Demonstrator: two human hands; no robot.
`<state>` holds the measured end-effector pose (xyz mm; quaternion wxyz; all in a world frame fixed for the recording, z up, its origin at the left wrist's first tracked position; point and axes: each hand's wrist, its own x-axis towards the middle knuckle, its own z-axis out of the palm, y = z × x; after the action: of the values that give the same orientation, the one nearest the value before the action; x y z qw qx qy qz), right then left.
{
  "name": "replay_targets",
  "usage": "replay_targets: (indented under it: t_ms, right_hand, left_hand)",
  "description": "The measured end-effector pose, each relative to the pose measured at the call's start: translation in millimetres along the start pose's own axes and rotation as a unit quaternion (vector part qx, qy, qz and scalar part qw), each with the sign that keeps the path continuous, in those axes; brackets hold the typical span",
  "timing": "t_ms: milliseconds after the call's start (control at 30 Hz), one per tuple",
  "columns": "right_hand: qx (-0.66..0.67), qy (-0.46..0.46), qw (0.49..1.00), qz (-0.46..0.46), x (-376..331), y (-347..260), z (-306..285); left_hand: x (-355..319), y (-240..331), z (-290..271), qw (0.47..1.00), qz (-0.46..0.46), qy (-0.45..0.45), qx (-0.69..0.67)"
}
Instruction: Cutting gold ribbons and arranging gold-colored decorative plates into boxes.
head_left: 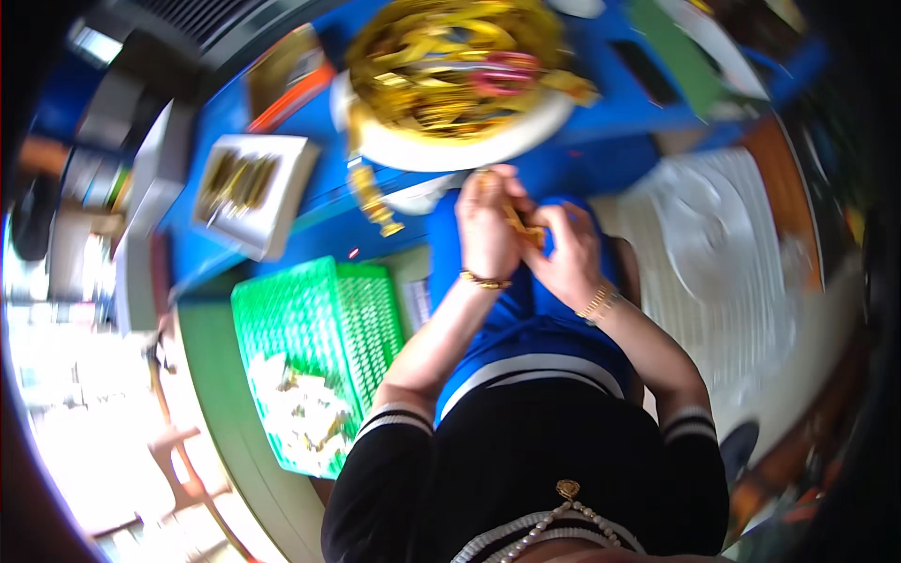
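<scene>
Over my lap, my left hand (488, 225) and my right hand (568, 251) are close together, fingers bent and pinched. Between them runs a narrow gold-orange strip (522, 225), partly hidden by the fingers and blurred. Just beyond the hands, a round white basin (469, 158) on the blue table is heaped with shiny gold strips (441, 103). A pink-handled tool (505, 73), perhaps scissors, lies on the heap. One gold strip (369, 195) hangs over the basin's near left side and past the table edge.
Left on the table stand a white box (302, 188) of gold pieces and an orange-edged tray (293, 94). A green plastic basket (361, 310) with pale scraps stands below at my left. A dark phone-like object (643, 72) lies at the back right; clear plastic sheeting (713, 244) lies at my right.
</scene>
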<state>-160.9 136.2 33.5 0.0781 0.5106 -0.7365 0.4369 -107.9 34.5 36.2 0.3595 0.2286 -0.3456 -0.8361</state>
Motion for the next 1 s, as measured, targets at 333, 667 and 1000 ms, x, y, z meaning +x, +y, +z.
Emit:
replay_targets:
  t_ms: [333, 667, 1000]
  right_hand:
    - [0.003, -0.135, 0.984, -0.114, 27, -21, 75]
    - [0.233, -0.188, 0.954, 0.036, 65, -19, 74]
    - [0.239, -0.243, 0.939, 0.035, 52, -13, 75]
  left_hand:
    - [4, 42, -65, 0.984, 0.045, 0.163, -0.062]
    - [49, 163, -165, 0.841, 0.313, 0.171, 0.407]
    - [95, 259, -302, 0.553, -0.028, 0.183, 0.812]
